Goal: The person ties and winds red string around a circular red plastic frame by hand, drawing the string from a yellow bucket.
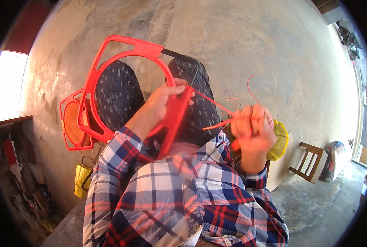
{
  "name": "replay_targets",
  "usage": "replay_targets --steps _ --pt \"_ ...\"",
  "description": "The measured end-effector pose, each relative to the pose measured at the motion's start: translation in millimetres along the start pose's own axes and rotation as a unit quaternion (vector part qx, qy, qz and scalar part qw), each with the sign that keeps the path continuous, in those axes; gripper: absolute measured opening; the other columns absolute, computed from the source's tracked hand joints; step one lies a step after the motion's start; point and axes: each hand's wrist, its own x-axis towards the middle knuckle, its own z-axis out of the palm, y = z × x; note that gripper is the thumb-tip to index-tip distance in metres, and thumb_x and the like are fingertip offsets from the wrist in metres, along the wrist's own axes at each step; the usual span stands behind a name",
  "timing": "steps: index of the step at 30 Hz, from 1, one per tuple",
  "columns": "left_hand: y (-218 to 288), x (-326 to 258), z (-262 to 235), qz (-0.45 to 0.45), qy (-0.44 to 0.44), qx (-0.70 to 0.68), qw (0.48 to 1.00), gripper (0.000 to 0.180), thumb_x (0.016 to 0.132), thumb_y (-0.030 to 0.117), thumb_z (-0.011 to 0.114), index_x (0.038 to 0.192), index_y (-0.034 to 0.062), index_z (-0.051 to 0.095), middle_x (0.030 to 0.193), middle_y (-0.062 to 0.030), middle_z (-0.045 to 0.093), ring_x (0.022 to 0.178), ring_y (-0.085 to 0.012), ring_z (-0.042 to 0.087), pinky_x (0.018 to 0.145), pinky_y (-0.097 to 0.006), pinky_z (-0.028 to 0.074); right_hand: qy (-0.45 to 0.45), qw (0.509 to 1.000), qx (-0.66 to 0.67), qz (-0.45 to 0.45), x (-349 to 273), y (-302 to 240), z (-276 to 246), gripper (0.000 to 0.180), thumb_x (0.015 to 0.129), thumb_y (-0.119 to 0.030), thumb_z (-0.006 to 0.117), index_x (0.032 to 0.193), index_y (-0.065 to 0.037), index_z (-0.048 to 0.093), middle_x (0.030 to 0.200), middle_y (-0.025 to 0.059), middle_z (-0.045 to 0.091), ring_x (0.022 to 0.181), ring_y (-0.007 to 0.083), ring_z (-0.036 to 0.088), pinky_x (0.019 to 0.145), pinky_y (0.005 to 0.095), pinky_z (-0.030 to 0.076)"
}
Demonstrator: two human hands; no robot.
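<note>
Across my lap lies a squarish frame (148,49) with a round ring inside it. Red cord wraps most of it, and one far right corner shows bare black rod (197,71). My left hand (163,96) grips the ring and the wrapped right side, fingers closed around them. From the end of the wrapping, a red cord (211,100) runs taut to my right hand (252,125). That hand is a fist closed on the cord, held apart from the frame. One loose cord end points back toward my lap; another length curves up beyond the fist.
A second red frame (62,117) with an orange-brown round centre is at my left. Below it stands a yellow bag (81,181). At my right are a yellow mesh container (279,142), a small wooden stool (317,166) and a plastic bag (335,158). Cord scraps (233,99) lie on the concrete floor.
</note>
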Motion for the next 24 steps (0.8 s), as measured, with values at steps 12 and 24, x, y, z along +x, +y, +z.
replay_targets --steps 12,24 --pt "-1.5 -10.3 11.8 0.066 0.111 0.009 0.992 0.019 0.089 0.021 0.064 0.092 0.003 0.059 0.081 -0.0074 0.06 0.072 -0.0175 0.059 0.067 -0.032 0.052 0.157 0.846 -0.506 0.058 55.6 77.4 -47.6 0.022 0.087 -0.026 0.067 0.086 -0.004 0.066 0.081 0.0036 0.065 0.077 0.0094 0.06 0.066 0.0248 0.045" --pt "-1.4 -16.0 24.3 0.086 0.101 0.032 0.991 0.013 0.093 0.015 0.057 0.087 0.0042 0.055 0.077 -0.0058 0.056 0.067 -0.016 0.056 0.065 -0.031 0.05 0.09 0.889 -0.354 0.276 66.5 93.3 -34.9 0.028 0.086 -0.025 0.07 0.076 0.0 0.063 0.071 0.001 0.062 0.061 0.0074 0.053 0.055 0.0243 0.042"
